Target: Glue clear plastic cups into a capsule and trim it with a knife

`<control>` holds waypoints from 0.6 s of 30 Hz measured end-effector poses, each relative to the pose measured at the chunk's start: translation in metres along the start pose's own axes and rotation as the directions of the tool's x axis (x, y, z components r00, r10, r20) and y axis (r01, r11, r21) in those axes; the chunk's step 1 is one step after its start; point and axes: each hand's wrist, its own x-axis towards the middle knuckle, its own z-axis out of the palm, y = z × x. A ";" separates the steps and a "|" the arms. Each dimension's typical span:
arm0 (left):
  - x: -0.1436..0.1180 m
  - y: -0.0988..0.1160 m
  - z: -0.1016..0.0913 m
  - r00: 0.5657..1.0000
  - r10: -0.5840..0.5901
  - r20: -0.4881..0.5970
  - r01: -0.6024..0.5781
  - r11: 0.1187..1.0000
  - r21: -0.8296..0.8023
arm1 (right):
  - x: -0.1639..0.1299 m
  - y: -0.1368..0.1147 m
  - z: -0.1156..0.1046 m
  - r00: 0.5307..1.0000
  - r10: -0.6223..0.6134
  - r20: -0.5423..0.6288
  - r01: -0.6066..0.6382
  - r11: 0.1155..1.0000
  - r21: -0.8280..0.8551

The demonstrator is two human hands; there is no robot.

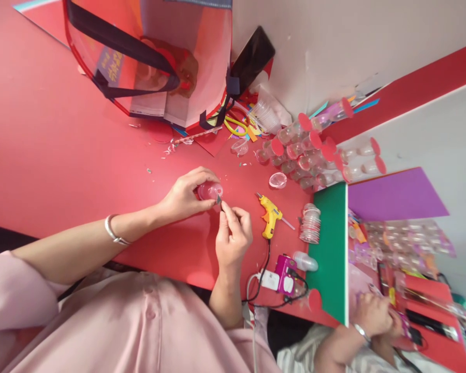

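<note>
My left hand (188, 194) is closed round the rim of a small clear plastic lid (207, 190), just above the red table. In my right hand (233, 233) is a small craft knife (219, 200), pinched between thumb and fingers. Its dark pointed blade touches or nearly touches the lid's edge; most of its handle is hidden in my fingers. A yellow hot glue gun (271, 215) lies to the right of my hands, with a glue stick poking out of its back. Another clear lid (277, 180) rests on the table above the glue gun.
Stacked clear cups with red discs (310, 150) stand at the back right. A stack of lids (310, 224) sits beside a green board (330, 248). A clear bag (151, 111), scissors (236, 126) and a phone (254, 57) are at the back. A co-worker's hand (373, 313) is beyond the board.
</note>
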 end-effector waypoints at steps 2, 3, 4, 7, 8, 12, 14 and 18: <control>-0.001 -0.001 0.000 1.000 0.005 -0.003 -0.005 1.000 0.009 | -0.001 0.000 0.001 1.000 -0.005 -0.001 0.005 1.000 0.005; -0.001 -0.001 0.000 1.000 0.012 -0.007 -0.012 1.000 0.014 | -0.001 0.001 0.001 1.000 -0.007 -0.005 0.007 1.000 0.009; -0.001 0.000 0.000 1.000 0.023 -0.010 -0.022 1.000 0.022 | -0.002 0.001 0.001 1.000 -0.007 -0.007 0.007 1.000 0.009; -0.001 0.001 0.000 0.998 0.062 -0.015 -0.061 0.996 0.059 | -0.002 0.001 0.002 1.000 0.013 -0.001 -0.013 1.000 -0.013; -0.002 0.002 0.000 0.997 0.072 -0.017 -0.070 0.995 0.071 | -0.002 0.000 0.002 1.000 0.020 -0.002 -0.020 1.000 -0.020; -0.002 0.004 0.000 0.997 0.077 -0.022 -0.074 0.993 0.088 | -0.003 0.000 0.003 0.999 0.019 -0.029 -0.020 1.000 -0.012; -0.002 0.005 0.000 0.997 0.077 -0.031 -0.075 0.994 0.077 | -0.003 0.002 0.003 0.999 0.026 -0.039 -0.027 0.999 -0.035; -0.001 0.004 0.000 0.993 0.101 -0.055 -0.098 0.993 0.060 | -0.002 0.006 0.002 0.995 0.059 -0.085 -0.068 0.993 -0.097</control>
